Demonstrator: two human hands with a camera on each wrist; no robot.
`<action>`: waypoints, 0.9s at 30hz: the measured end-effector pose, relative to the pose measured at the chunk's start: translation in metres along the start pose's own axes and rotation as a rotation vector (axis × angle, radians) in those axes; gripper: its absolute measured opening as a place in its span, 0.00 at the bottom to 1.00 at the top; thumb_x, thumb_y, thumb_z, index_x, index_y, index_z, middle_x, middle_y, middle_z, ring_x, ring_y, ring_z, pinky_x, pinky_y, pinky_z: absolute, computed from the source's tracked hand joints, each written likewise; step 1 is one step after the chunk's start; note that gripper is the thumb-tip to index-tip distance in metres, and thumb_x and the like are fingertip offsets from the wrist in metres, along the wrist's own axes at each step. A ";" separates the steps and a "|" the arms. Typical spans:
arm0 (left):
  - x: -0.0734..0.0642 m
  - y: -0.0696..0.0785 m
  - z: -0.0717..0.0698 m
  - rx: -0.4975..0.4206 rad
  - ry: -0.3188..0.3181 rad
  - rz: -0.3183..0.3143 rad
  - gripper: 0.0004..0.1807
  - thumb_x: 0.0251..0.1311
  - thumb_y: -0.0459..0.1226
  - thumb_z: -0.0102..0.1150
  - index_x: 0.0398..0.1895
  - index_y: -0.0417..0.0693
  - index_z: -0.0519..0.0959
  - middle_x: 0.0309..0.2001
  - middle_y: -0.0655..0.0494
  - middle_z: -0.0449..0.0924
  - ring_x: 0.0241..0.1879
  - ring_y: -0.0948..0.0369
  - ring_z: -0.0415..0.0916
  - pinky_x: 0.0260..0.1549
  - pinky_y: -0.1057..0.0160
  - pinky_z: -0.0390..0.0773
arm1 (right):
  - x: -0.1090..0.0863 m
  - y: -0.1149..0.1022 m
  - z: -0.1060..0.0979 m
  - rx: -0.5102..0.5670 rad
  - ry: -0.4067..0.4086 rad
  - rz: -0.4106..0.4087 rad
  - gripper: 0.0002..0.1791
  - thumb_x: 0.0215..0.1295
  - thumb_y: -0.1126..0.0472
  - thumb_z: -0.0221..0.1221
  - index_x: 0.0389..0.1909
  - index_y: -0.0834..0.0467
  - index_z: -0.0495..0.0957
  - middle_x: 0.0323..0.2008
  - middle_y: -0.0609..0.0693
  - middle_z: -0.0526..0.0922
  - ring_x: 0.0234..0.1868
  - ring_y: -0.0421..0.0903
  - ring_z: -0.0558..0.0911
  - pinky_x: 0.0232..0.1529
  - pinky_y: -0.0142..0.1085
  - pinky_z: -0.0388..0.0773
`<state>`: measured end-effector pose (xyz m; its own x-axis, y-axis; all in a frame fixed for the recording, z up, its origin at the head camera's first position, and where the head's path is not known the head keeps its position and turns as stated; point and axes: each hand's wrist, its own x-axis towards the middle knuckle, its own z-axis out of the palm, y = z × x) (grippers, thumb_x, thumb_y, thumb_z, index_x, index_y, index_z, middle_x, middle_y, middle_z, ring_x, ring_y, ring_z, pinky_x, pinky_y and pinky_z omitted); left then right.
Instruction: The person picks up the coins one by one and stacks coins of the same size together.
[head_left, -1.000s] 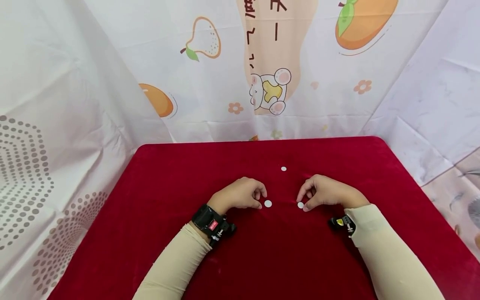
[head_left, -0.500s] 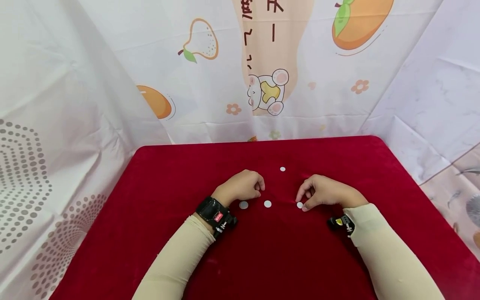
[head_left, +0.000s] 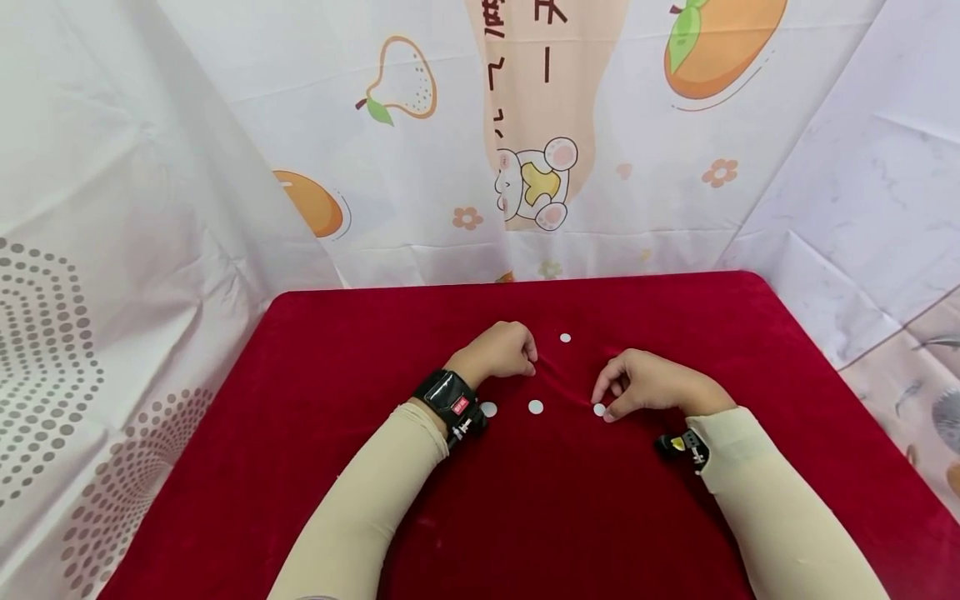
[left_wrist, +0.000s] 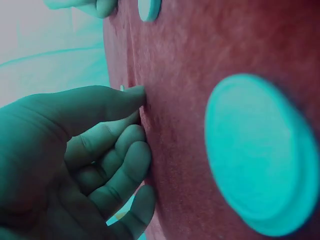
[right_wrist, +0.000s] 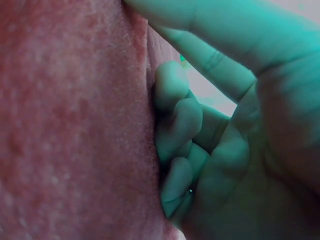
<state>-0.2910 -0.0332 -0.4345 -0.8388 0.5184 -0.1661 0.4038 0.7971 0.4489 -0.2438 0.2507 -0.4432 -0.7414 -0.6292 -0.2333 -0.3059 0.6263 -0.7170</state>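
Note:
My left hand (head_left: 504,348) is low over the red cloth, thumb and index tips close together at the cloth. Whether they pinch anything is hidden. In the left wrist view its other fingers (left_wrist: 135,165) are bent. My right hand (head_left: 651,379) pinches a white disc (head_left: 599,409) between thumb and index finger, and the disc lies flat on the cloth. That disc does not show in the right wrist view, where the other fingers (right_wrist: 175,130) curl against the cloth. A second white disc (head_left: 536,407) lies between the hands, and a third (head_left: 488,409) lies beside the left wrist.
Another white disc (head_left: 566,337) lies farther back on the red cloth (head_left: 337,350). By the left wrist, the disc looks like two stacked in the left wrist view (left_wrist: 252,147). A crease runs between the hands. A fruit-patterned curtain (head_left: 420,183) hangs behind the table.
My left hand has moved away and slightly to the right, uncovering the disc by its wrist. The cloth crease between the hands has become longer. My right hand has stayed put.

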 end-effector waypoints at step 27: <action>0.041 0.026 0.002 -0.034 0.018 -0.103 0.10 0.57 0.42 0.76 0.22 0.55 0.85 0.25 0.62 0.83 0.31 0.62 0.77 0.30 0.66 0.75 | 0.001 0.001 -0.001 0.002 0.003 -0.017 0.10 0.51 0.58 0.79 0.34 0.45 0.90 0.23 0.47 0.78 0.26 0.42 0.75 0.25 0.31 0.72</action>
<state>-0.3141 0.0094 -0.4316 -0.8818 0.4284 -0.1973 0.3028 0.8349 0.4597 -0.2453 0.2509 -0.4433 -0.7379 -0.6384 -0.2191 -0.3171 0.6145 -0.7224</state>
